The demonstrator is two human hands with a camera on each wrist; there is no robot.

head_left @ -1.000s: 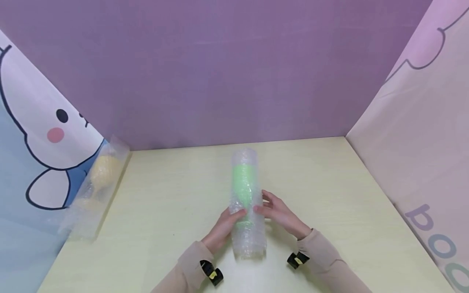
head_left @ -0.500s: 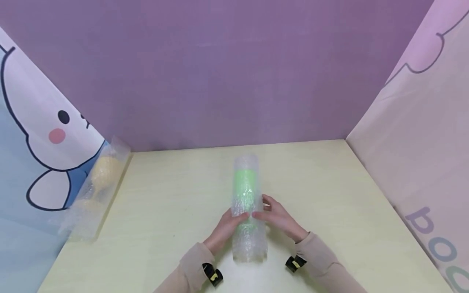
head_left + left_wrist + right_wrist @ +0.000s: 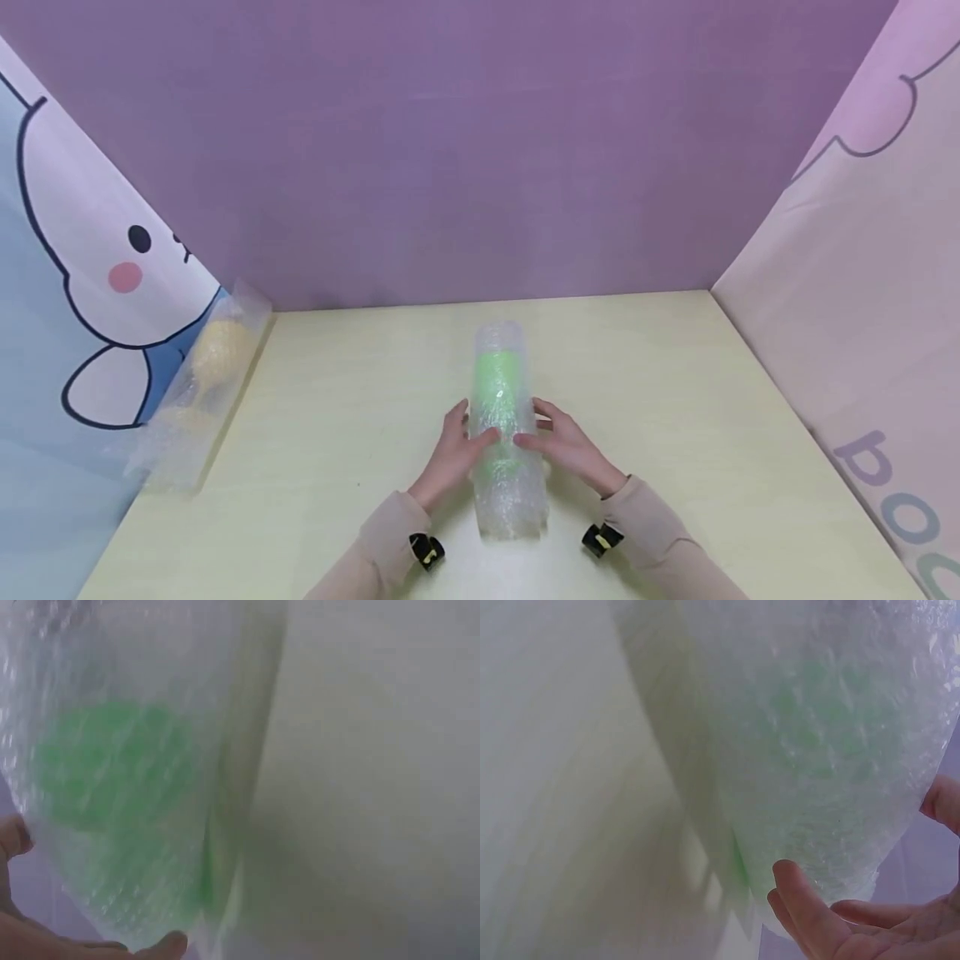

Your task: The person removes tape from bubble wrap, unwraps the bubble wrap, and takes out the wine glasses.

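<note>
A long roll of bubble wrap (image 3: pixel 510 496) lies on the table, pointing away from me. Something bright green (image 3: pixel 498 379) shows through it, its exact kind blurred by the wrap. My left hand (image 3: pixel 448 458) holds the roll's left side, thumb on top and fingers along the side. From the right, my right hand (image 3: pixel 573 450) holds it likewise, the two thumbs close together on top. In the left wrist view the fingertips (image 3: pixel 174 943) lie at the wrap's lower edge. The right wrist view shows slightly bent fingers (image 3: pixel 802 900) against the wrap.
At the left wall leans another bubble-wrapped bundle (image 3: pixel 180 446) with a rounded yellow thing (image 3: pixel 221 354) inside. A purple backdrop (image 3: pixel 480 150) closes the rear of the pale table (image 3: pixel 660 375). Printed side panels stand left and right.
The roll has come slightly nearer to me. My left hand has shifted a little left, and its fingers now show beside the wrap. The right hand keeps its hold.
</note>
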